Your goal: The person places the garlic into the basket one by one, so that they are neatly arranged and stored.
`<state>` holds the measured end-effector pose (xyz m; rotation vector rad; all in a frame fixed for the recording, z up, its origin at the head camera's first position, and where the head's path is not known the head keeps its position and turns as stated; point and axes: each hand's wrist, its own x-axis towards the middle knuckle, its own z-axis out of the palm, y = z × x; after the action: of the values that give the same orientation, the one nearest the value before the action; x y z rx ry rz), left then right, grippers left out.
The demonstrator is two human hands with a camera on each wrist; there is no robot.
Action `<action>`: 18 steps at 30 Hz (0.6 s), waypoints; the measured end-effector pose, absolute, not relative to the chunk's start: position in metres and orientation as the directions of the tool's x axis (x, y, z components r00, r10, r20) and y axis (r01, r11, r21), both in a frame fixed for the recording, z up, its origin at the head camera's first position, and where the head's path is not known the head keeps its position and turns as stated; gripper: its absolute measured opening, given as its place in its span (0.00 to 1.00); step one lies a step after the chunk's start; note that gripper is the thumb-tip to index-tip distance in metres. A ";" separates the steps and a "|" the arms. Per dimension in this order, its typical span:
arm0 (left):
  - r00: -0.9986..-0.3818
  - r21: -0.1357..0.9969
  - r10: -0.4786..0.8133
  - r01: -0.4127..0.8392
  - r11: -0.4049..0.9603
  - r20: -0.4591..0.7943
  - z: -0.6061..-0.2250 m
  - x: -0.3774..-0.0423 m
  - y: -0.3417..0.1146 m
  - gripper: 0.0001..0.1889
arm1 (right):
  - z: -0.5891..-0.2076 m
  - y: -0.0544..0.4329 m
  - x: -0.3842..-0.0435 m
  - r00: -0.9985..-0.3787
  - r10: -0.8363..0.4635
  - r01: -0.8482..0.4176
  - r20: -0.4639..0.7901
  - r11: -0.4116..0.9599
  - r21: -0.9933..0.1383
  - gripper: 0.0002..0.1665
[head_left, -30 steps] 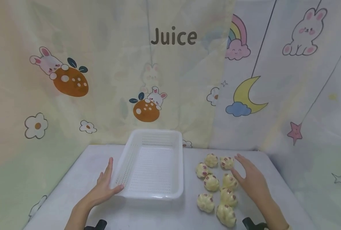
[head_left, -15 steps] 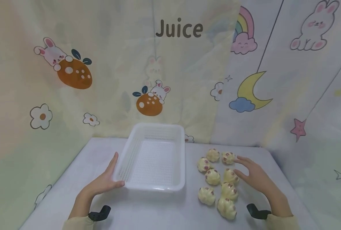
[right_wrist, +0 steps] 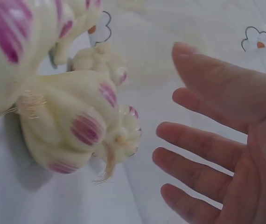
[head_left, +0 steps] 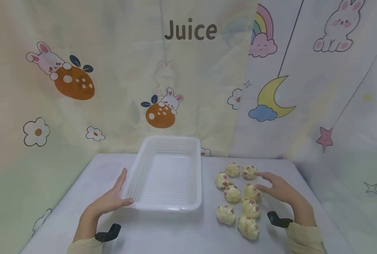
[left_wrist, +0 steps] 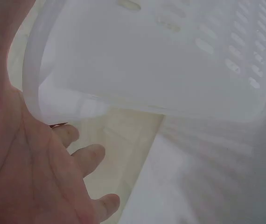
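A white perforated plastic basket (head_left: 166,208) stands on the table, with nothing in it. My left hand (head_left: 109,201) is at its near left corner, thumb along the rim; in the left wrist view that hand (left_wrist: 30,158) has its fingers extended beside the basket wall (left_wrist: 123,65). Whether the palm presses on the rim is hard to tell. To the right lie several garlic bulbs (head_left: 232,193), cream with purple streaks. My right hand (head_left: 280,188) hovers at their right side, fingers spread and holding nothing. The right wrist view shows a gap between this hand (right_wrist: 231,144) and the nearest bulbs (right_wrist: 67,121).
The white table (head_left: 163,234) ends at a patterned fabric backdrop (head_left: 204,88) behind and on both sides. Each wrist wears a black camera mount, one left (head_left: 109,233) and one right (head_left: 279,220). Some bulbs touch one another.
My right hand has come a little closer to the far right garlic bulbs, its fingers now pointing more to the left. The left hand stays by the basket corner. The head view has shifted slightly.
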<state>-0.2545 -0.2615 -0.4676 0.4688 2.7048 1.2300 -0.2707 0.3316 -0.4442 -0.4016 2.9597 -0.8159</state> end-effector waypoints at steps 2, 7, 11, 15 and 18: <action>-0.948 0.754 0.317 0.197 0.627 -0.016 -0.465 -0.255 -0.262 0.61 | -0.444 0.334 -0.272 -0.963 -0.269 -0.236 0.014 0.817 -0.526 0.41; -0.959 0.781 0.281 0.143 0.608 -0.042 -0.454 -0.258 -0.266 0.60 | -0.448 0.341 -0.277 -0.965 -0.262 -0.219 0.010 0.785 -0.580 0.43; -0.956 0.809 0.292 0.163 0.565 -0.011 -0.447 -0.259 -0.263 0.61 | -0.456 0.344 -0.279 -0.969 -0.247 -0.200 0.001 0.780 -0.593 0.44; -0.964 0.818 0.266 0.151 0.554 -0.001 -0.449 -0.261 -0.259 0.62 | -0.460 0.342 -0.281 -0.971 -0.241 -0.193 -0.001 0.778 -0.598 0.42; -0.973 0.821 0.231 0.140 0.553 0.010 -0.453 -0.261 -0.259 0.61 | -0.460 0.339 -0.283 -0.970 -0.244 -0.202 0.014 0.767 -0.609 0.41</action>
<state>-0.2608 -0.2591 -0.4532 0.3215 2.6804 1.4032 -0.2827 0.3394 -0.4604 -0.3647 2.8911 -0.9841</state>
